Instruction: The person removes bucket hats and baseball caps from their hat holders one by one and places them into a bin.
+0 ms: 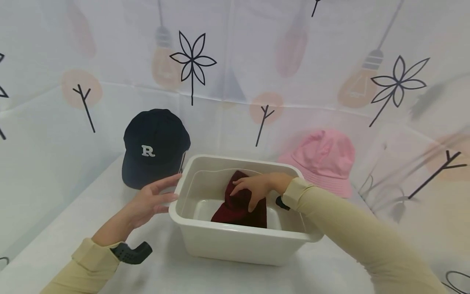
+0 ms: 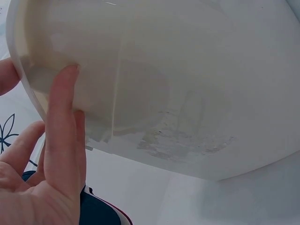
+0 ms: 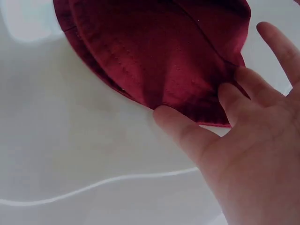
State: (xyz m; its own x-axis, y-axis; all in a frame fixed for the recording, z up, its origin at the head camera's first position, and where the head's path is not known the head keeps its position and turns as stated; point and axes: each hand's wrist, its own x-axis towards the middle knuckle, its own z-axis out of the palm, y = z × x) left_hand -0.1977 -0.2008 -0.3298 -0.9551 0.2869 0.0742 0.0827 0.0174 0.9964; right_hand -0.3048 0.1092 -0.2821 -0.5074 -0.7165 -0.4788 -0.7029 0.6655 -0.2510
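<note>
Inside a white plastic bin (image 1: 235, 245) lies a dark red bucket hat (image 1: 244, 208), its stitched brim showing in the right wrist view. My right hand (image 1: 258, 188) reaches over the bin's right side, fingers spread above the hat. Seen from the right wrist, the fingertips are right at the red fabric and the thumb (image 3: 180, 129) is at the brim's edge. My left hand (image 1: 145, 204) is at the bin's left end, its mostly straight fingers touching the rim and the outer wall (image 2: 187, 70).
Behind the bin at left, a dark baseball cap (image 1: 156, 147) with a white letter R stands against the patterned backdrop (image 1: 227, 77). A pink bucket hat (image 1: 323, 157) sits behind the right end. Everything rests on a white tabletop (image 1: 154, 273).
</note>
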